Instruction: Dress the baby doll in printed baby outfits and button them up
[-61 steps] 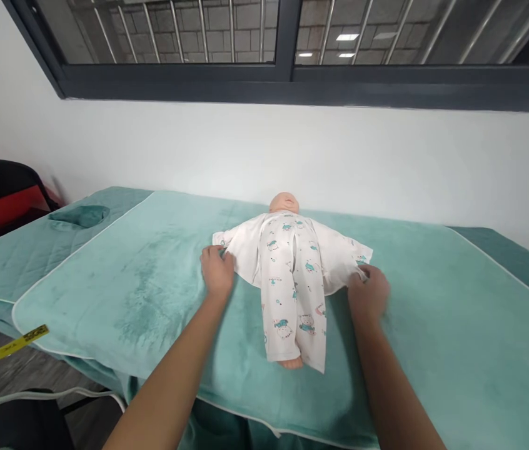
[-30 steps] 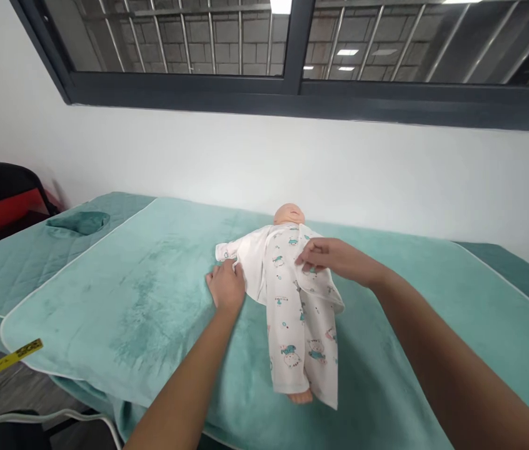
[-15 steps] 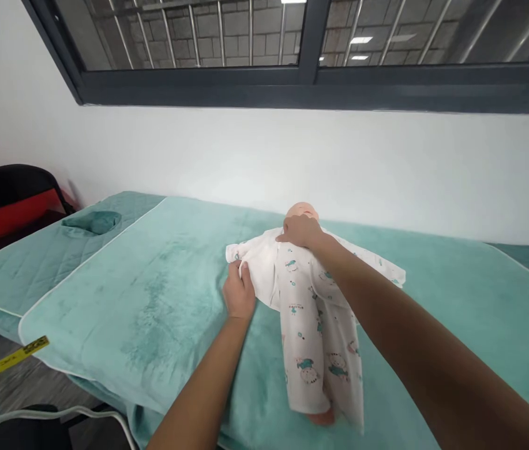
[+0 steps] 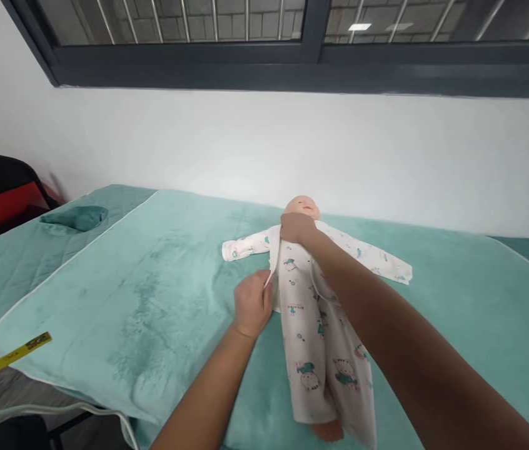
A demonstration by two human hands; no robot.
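The left hand was closed on the loose front edge of a white printed jacket, thumb and fingers pinching the cloth beside the body of a doll, whose head showed above the collar. The right hand lay with its fingers curled at the doll's upper chest, just below the chin; whether it gripped the cloth there or only pressed on it could not be told. The doll lay face up on the green cover of a bed, head toward the wall, the jacket's sleeves spread to either side and printed trousers running down toward the camera. A hard pull by the left hand could have dragged the thin front askew or tugged the doll sideways, since its body seemed held only at the chest, if at all. The right forearm, crossing low over the torso, might also have snagged the other front panel and rucked it up. That forearm hid much of the chest and one side of the waist, and the right hand covered the neckline. No doll's hand showed at either cuff, one trouser leg met the bottom edge of the view, and a foot was blurred.
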